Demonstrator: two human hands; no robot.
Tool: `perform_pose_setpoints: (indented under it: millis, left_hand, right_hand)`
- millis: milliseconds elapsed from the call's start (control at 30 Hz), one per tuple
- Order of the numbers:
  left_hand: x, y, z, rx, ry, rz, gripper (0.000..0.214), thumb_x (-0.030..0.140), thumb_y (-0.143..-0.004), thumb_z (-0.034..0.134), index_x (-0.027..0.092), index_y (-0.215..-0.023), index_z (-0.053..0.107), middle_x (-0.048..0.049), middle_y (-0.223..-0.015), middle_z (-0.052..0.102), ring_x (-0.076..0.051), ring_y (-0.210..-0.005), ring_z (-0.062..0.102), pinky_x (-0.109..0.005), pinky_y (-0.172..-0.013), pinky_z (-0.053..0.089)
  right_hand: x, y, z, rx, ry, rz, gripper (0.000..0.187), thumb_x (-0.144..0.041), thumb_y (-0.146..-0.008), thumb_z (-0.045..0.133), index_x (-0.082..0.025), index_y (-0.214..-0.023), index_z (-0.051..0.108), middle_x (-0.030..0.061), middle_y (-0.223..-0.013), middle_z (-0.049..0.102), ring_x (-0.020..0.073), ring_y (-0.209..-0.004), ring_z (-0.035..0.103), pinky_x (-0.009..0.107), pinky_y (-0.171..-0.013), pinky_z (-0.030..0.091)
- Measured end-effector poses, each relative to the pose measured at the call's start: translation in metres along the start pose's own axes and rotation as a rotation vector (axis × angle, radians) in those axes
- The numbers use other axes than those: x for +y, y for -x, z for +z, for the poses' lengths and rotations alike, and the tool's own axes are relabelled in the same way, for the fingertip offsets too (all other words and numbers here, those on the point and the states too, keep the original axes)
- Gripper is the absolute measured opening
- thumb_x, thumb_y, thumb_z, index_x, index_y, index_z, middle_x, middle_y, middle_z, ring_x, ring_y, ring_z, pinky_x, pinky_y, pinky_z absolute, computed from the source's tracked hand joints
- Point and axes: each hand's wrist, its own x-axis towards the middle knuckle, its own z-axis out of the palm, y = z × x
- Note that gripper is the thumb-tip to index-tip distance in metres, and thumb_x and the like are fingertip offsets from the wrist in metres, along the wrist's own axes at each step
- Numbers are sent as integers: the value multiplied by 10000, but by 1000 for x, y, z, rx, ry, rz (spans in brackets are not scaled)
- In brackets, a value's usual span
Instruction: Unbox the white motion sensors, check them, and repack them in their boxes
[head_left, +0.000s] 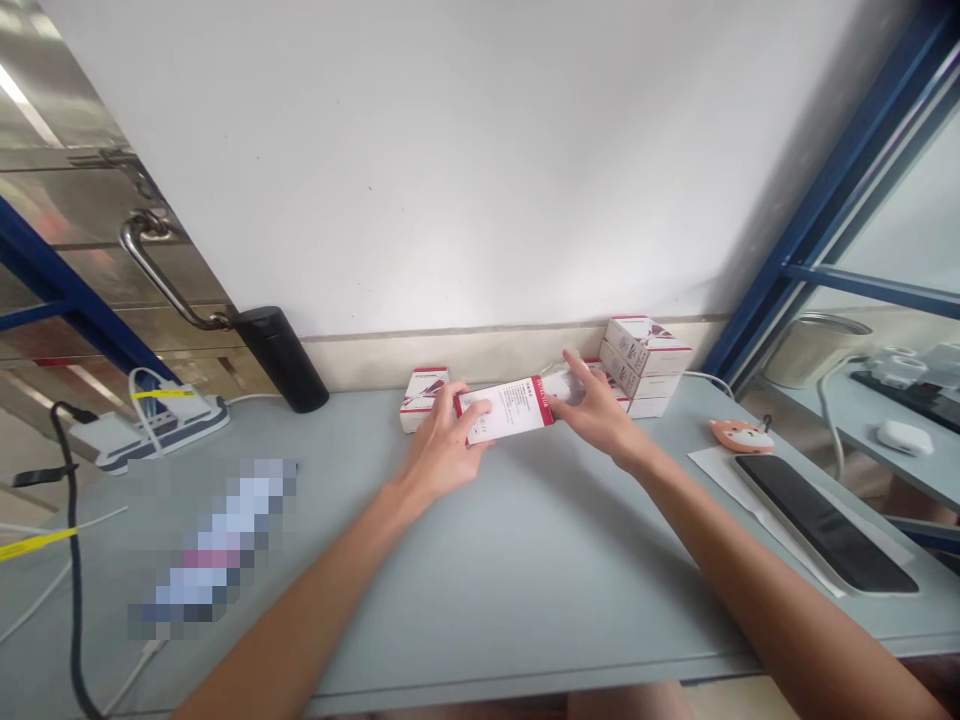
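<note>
My left hand (442,445) grips the left end of a long white box with red bands (510,407), held just above the grey table (525,570). My right hand (596,410) closes on the box's right end, where a white inner part (564,385) sticks out. Behind the left hand lies one small white and red box (422,395). To the right of my right hand stands a stack of similar boxes (645,362) against the wall.
A black cylinder (281,357) leans at the wall on the left, beside a power strip with cables (161,420). A dark phone on white paper (821,520) and a small orange figure (740,434) lie at the right. A blue frame (825,190) borders the right side.
</note>
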Motion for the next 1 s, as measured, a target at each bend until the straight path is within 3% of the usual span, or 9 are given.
perform_pose_setpoints:
  millis: [200,367,567,733,833,1000]
  left_hand:
    - [1,0,-1,3,-4,26,379,265,-878,720,292,-1235,598,-98,-1382,461,-153,-792,576,-269,-579,438]
    - [-3,1,0,-1,-6,18,357,269,-874,732,289,-1213,620,-100,-1366,474,-175,-848,607,-275,-598,469]
    - [-12,3,9,69,37,-12,406,324,-887,748,297,-1261,590,-100,-1355,454,-148,-809,602,-277,-623,512]
    - [-7,7,16,68,67,-25,611,307,-854,779,321,-1406,517,-95,-1249,428,-181,-843,595,-355,-708,575]
    - [0,11,21,47,136,-67,744,343,-813,827,301,-1456,454,-100,-1202,418,-251,-960,610,-412,-740,603]
    - [7,19,32,45,332,-66,864,386,-846,818,321,-1519,280,-132,-1298,383,-326,-1157,606,-563,-867,615]
  right_hand:
    - [-2,0,-5,-40,-37,16,888,-526,-869,713,-263,-1649,382,181,-1533,484,345,-1394,530,572,-1132,485]
    - [0,-1,-1,-44,-105,-22,761,-461,-950,618,-279,-1649,380,123,-1450,634,305,-1301,629,570,-1128,490]
    - [-8,11,14,22,-36,-275,753,-484,-1030,505,-247,-1691,233,165,-1443,655,308,-1267,668,588,-1115,493]
    - [-29,27,8,41,203,-601,625,-463,-1046,505,-278,-1622,347,84,-1402,700,298,-1401,576,632,-1281,263]
    - [-36,33,6,83,246,-712,559,-430,-989,605,-266,-1505,468,93,-1466,656,314,-1481,490,615,-1277,285]
    - [-42,37,7,93,183,-738,266,-375,-977,632,-288,-1228,639,49,-1390,701,330,-1524,411,603,-1214,390]
